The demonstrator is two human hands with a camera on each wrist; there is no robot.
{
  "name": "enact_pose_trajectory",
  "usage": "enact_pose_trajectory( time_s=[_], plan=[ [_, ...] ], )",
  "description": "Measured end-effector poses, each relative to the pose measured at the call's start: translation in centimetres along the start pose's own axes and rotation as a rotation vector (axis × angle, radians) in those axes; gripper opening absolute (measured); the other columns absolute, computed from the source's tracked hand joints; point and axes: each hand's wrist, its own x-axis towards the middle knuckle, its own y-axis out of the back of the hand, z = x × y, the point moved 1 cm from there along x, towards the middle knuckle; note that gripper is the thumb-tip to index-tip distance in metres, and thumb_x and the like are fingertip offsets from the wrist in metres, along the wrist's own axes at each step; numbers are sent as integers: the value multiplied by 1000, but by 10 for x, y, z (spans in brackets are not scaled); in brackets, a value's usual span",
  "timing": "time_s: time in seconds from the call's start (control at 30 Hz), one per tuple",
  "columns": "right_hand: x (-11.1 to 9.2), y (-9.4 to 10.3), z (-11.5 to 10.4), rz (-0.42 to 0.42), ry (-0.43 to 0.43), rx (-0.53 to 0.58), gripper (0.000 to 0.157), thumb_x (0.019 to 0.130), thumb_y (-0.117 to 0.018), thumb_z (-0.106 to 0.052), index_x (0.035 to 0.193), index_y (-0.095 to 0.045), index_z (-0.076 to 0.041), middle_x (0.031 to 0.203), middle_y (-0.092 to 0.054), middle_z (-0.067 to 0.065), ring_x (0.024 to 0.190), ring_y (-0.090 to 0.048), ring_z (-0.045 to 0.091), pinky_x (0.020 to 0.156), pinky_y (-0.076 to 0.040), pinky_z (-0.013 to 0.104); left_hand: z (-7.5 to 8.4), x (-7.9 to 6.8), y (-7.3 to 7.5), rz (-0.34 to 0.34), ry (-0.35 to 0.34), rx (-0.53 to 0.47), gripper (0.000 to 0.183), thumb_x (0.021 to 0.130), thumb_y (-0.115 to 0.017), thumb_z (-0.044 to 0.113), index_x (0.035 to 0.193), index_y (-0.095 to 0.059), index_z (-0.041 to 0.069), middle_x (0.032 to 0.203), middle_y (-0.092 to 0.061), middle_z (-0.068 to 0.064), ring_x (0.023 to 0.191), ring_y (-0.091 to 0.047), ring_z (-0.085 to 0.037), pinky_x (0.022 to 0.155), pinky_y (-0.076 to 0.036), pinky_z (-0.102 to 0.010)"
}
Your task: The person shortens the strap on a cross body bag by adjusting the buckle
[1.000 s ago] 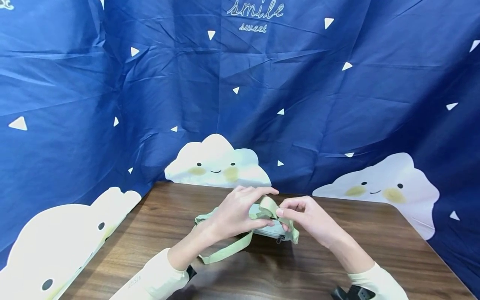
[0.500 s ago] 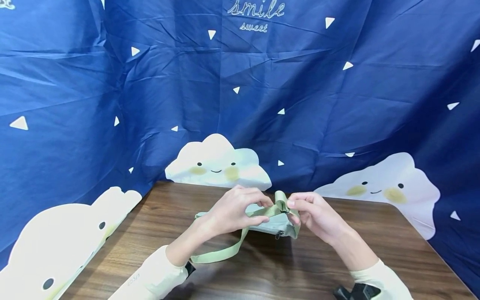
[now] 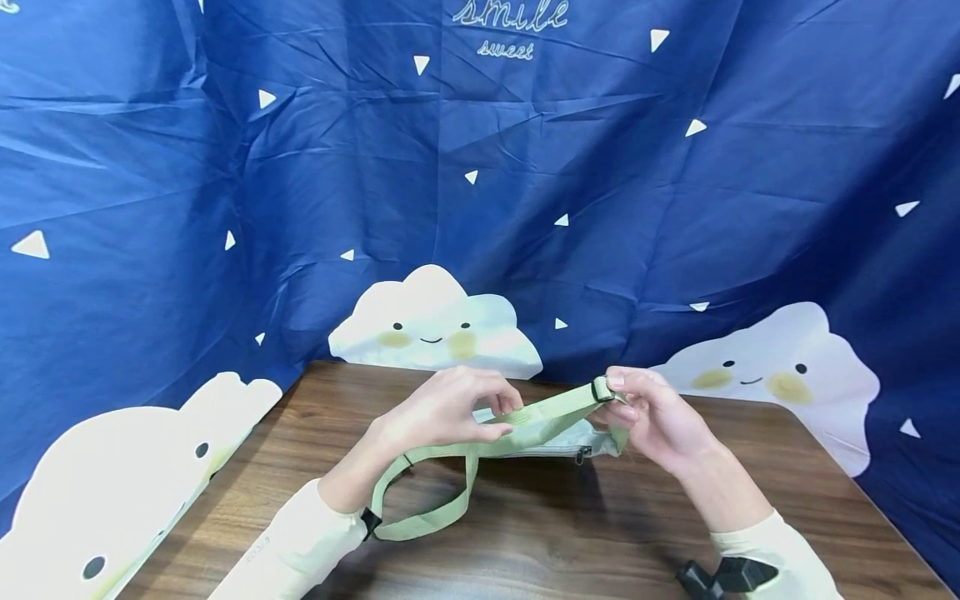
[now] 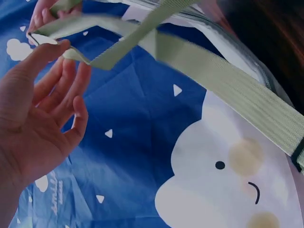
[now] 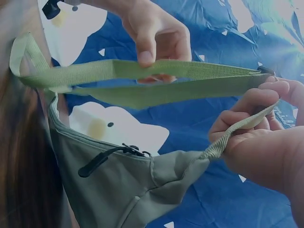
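Observation:
A small grey-green waist bag (image 5: 128,190) with a zip and a black zip pull (image 5: 102,159) stands between my hands at the tabletop. Its light green webbing strap (image 3: 555,407) is drawn out sideways above it. My right hand (image 3: 660,421) grips the strap right by the black slider buckle (image 3: 602,389), with another stretch of strap running through the palm. My left hand (image 3: 450,408) pinches the strap further left, thumb in front and fingers behind, as the right wrist view shows. A loop of strap (image 3: 423,525) hangs down near my left wrist.
The dark wooden table (image 3: 600,533) lies under both forearms. Behind and to its left hangs a blue cloth (image 3: 525,167) printed with white clouds and triangles. Black camera mounts (image 3: 723,575) sit on the sleeves.
My right hand has moved right and slightly up, pulling the slider buckle away from my left hand. The bunched strap has straightened into a long taut stretch.

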Motion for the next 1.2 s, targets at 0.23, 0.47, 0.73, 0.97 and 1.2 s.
enact_pose_trajectory(
  time_s=[0.23, 0.47, 0.73, 0.97, 1.2],
  plan=[
    [-1, 0, 1, 91, -18, -24, 40, 102, -33, 4, 87, -68, -8, 65, -37, 1, 58, -24, 18, 62, -26, 28, -2, 0, 2, -15, 5, -15, 23, 86, -79, 26, 108, -71, 25, 97, -66, 17, 91, -63, -1, 80, -48, -22],
    [-1, -11, 10, 144, -106, -227, 27, 102, -46, -1, 82, -63, -9, 69, -39, 1, 61, -36, 15, 63, -32, 28, 14, 5, -6, 123, -47, -32, 41, 88, -81, 37, 122, -68, 18, 113, -67, 11, 100, -62, -2, 92, -44, -26],
    [4, -24, 20, 77, -158, -464, 18, 104, -54, -7, 89, -59, 1, 67, -46, 5, 66, -46, 19, 60, -39, 30, 32, 9, -12, 292, -120, -102, 47, 86, -84, 32, 125, -68, 12, 112, -68, 6, 100, -63, -5, 91, -46, -24],
    [4, -23, 22, 27, -181, -507, 19, 105, -54, -9, 95, -61, 6, 69, -51, 8, 66, -47, 22, 58, -40, 30, 34, 8, -14, 276, -120, -115, 34, 88, -82, 27, 118, -72, 15, 106, -67, 10, 98, -62, -2, 92, -43, -21],
    [0, -6, 17, 53, -209, -551, 15, 103, -57, -8, 97, -66, 3, 68, -53, 6, 61, -49, 17, 50, -38, 33, 29, 10, -9, 295, -119, -68, 31, 85, -85, 24, 111, -72, 14, 101, -66, 10, 92, -61, -6, 89, -43, -20]
  ],
)
